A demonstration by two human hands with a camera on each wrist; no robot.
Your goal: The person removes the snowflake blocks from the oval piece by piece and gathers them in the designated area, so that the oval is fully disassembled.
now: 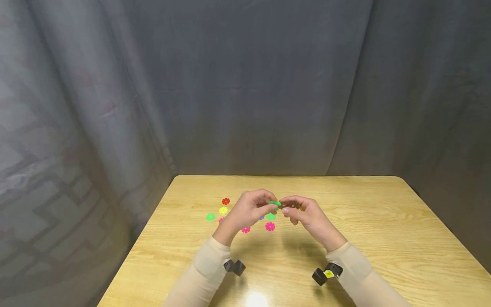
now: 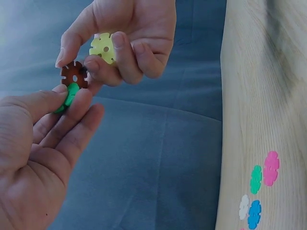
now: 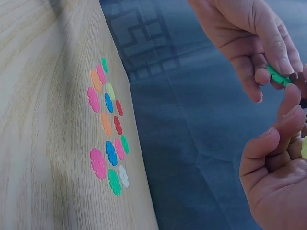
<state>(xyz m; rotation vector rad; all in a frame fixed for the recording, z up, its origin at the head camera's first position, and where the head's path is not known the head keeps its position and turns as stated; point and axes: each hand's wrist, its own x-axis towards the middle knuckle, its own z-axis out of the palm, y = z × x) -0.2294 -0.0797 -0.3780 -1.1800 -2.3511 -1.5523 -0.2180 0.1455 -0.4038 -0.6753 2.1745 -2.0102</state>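
Between thumb and fingers my left hand point(image 1: 245, 209) pinches a green notched plastic disc point(image 2: 71, 96). My right hand point(image 1: 311, 218) faces it and holds a brown notched disc point(image 2: 73, 72) at its fingertips. The two discs meet at their edges in the left wrist view; whether they are slotted together I cannot tell. A pale yellow notched disc point(image 2: 102, 47) also sits in the right hand, behind its curled fingers. In the right wrist view the brown disc is mostly hidden, while the green one point(image 3: 278, 75) shows under the left thumb. Both hands are above the table.
Several loose notched discs lie flat on the wooden table point(image 1: 383, 238), below and left of the hands: red point(image 1: 226, 201), yellow point(image 1: 223, 210), green point(image 1: 210, 217), pink point(image 1: 270, 226), plus blue, orange and white point(image 3: 123, 176) ones. Grey curtains point(image 1: 245, 85) hang behind the table and at its sides.
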